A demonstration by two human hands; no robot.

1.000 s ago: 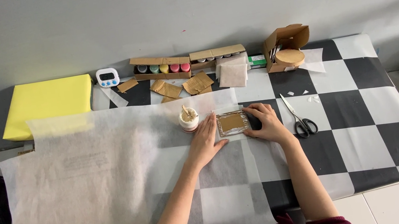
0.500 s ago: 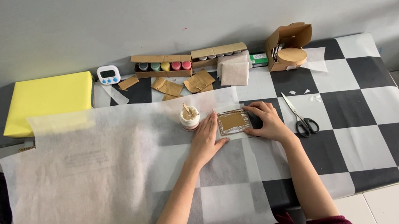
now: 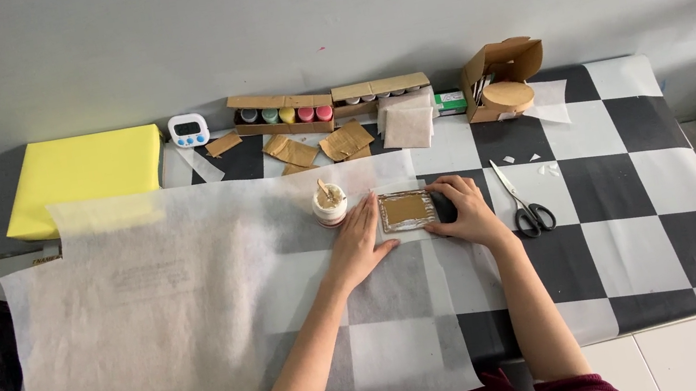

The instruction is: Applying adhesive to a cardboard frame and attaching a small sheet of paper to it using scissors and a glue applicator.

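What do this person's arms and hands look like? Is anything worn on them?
Both forearms are bare, with dark maroon sleeves pushed up to about the elbows at the bottom edge of the view. The left hand and right hand are bare too: no gloves, and no rings, watch or bracelets that I can make out.

The tabletop (image 3: 647,204) is covered by a smooth, slightly glossy chequered sheet. A thin, matt, translucent paper sheet (image 3: 179,306) is spread over it. The small card (image 3: 406,209) is made of matt brown cardboard with a shiny silvery edge. Metal blades and black plastic handles are seen on the scissors (image 3: 524,200).
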